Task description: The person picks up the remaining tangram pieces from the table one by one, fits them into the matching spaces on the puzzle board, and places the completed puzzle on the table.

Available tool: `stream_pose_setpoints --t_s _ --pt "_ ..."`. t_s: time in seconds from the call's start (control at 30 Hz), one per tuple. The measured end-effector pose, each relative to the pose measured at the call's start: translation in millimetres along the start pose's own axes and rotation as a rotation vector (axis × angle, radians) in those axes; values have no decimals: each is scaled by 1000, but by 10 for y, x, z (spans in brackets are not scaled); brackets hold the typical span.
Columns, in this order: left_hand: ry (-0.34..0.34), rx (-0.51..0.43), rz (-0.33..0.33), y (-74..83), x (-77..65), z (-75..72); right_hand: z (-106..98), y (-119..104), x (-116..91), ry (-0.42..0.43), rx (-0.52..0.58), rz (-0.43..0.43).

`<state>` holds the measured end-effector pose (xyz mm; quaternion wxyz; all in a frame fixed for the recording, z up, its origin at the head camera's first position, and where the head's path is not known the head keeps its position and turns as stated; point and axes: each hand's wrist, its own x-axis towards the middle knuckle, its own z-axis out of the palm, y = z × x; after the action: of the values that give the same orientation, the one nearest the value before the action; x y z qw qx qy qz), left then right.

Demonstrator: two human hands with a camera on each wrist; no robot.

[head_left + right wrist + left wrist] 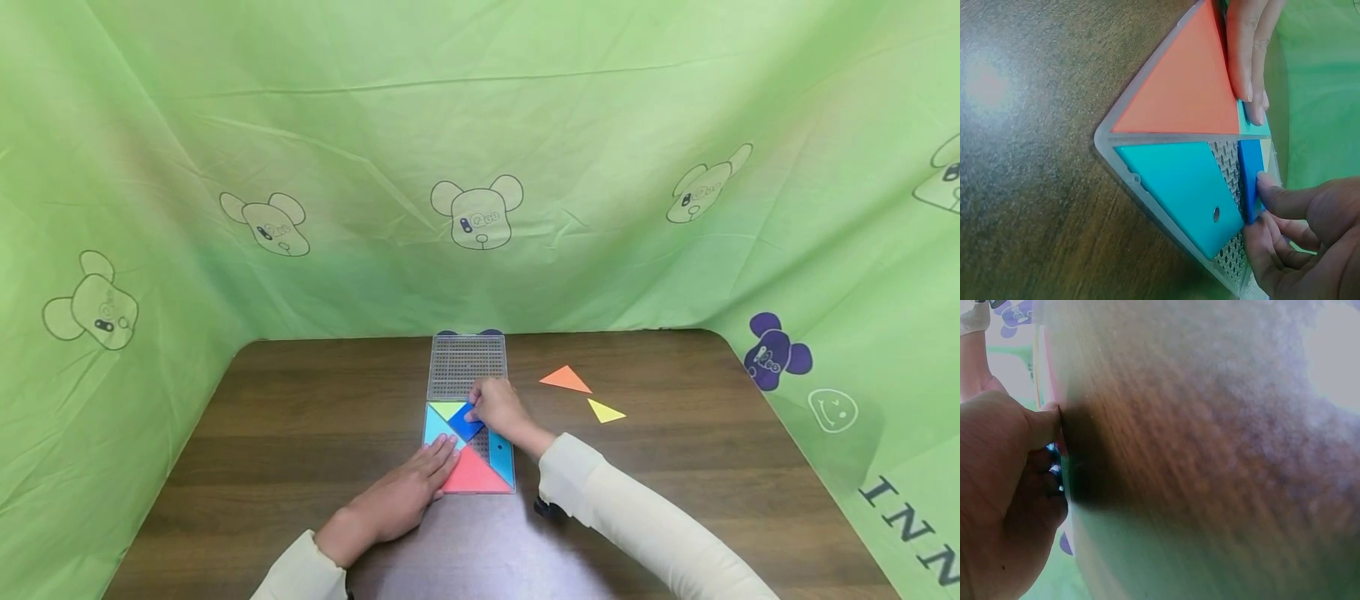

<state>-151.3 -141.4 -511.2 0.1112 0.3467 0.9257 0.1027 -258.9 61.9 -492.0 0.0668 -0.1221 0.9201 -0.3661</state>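
My right hand [498, 408] pinches a blue square tangram piece [464, 427] between thumb and fingers over the tangram tray [477, 446]. In the right wrist view the blue piece [1250, 175] is tilted, one edge raised beside the bare textured floor. With fingers extended, my left hand [405, 497] rests on the light-blue triangle [437, 423] and the tray's near left edge. A large red triangle [472, 475] fills the near side. Along the right side lies a blue-green parallelogram [1179, 187] with a small hole. A yellow-green triangle [447, 409] sits at the far left corner.
The tray's transparent textured lid [468, 367] lies opened out behind it. To the right, an orange triangle [567, 380] and a smaller yellow triangle [604, 411] lie loose on the wooden table [337, 400]. Green printed cloth [360, 275] hangs round the table's back and sides.
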Motion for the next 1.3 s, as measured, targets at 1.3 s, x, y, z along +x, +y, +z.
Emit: stream_pose_setpoints --t_s 1.3 --pt "1 4 8 -20 -7 29 -697 294 -148 54 -261 -94"
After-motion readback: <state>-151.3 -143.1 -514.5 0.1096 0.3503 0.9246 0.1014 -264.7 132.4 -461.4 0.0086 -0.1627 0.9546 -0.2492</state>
